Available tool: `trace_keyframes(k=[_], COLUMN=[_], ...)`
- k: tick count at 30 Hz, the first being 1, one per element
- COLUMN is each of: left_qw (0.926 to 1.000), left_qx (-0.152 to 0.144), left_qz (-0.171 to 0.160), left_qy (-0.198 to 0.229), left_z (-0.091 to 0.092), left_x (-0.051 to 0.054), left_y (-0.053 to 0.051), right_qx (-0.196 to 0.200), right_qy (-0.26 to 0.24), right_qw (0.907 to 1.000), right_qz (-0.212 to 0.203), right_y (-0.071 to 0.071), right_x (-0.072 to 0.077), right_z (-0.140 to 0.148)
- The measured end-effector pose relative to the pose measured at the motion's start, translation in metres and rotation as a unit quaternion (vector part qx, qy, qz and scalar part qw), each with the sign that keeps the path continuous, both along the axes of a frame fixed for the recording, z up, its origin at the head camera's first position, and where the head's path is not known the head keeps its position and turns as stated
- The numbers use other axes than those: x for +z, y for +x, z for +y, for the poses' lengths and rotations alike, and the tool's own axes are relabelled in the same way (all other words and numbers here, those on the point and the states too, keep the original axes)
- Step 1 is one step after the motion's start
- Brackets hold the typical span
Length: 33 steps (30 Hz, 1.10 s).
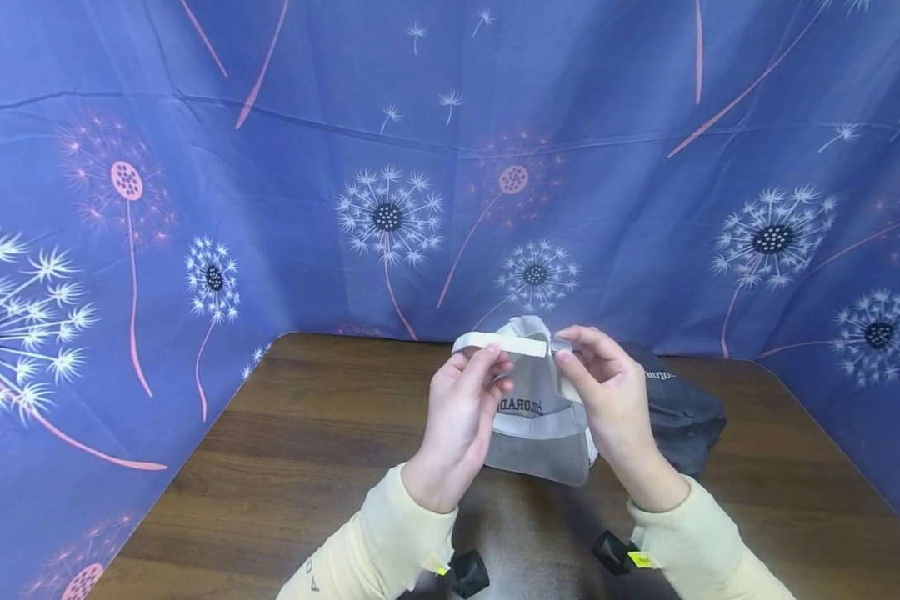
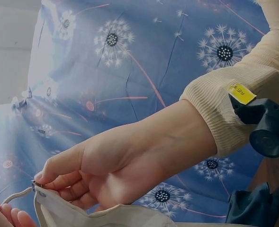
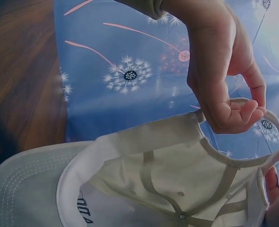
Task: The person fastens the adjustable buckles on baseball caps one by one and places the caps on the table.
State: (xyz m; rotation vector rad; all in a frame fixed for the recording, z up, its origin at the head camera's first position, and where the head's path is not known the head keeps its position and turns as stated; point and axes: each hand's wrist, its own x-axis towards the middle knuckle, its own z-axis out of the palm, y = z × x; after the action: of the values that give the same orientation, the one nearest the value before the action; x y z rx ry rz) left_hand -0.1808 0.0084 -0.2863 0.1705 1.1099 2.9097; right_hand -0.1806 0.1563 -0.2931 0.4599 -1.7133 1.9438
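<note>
A pale cap [image 1: 536, 450] with dark lettering hangs between my hands above the table, its brim toward me and its inside showing in the right wrist view. My left hand [image 1: 461, 408] pinches the cap's back strap [image 1: 521, 344] between thumb and fingers. My right hand [image 1: 615, 396] pinches the small metal buckle [image 1: 558, 343] at the strap's other side. In the left wrist view the buckle [image 2: 34, 185] lies at the right fingertips. The strap curves across the cap's back opening [image 3: 215, 137]. Whether the strap end runs through the buckle I cannot tell.
A dark cap [image 1: 682, 417] with pale lettering lies on the brown wooden table [image 1: 292, 450], right of and behind my right hand. A blue dandelion-print cloth [image 1: 450, 150] hangs round the table's back and sides. Black cameras [image 1: 468, 573] sit at both wrists.
</note>
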Motion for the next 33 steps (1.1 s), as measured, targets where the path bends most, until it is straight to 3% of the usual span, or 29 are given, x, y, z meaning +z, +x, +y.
trace_keyframes(k=[9, 33], left_qw=[1.0000, 1.0000], left_qx=[-0.001, -0.001], left_qz=[0.000, 0.003], left_qy=[0.002, 0.004], left_z=[-0.0004, 0.0018], left_x=[0.0018, -0.0005], left_y=[0.0019, 0.0070], right_qx=[0.007, 0.017], right_qy=[0.070, 0.071], right_qw=[0.9963, 0.9940], right_qz=[0.049, 0.082], right_y=[0.0014, 0.0009], right_x=[-0.0014, -0.0045], right_z=[0.0006, -0.0053])
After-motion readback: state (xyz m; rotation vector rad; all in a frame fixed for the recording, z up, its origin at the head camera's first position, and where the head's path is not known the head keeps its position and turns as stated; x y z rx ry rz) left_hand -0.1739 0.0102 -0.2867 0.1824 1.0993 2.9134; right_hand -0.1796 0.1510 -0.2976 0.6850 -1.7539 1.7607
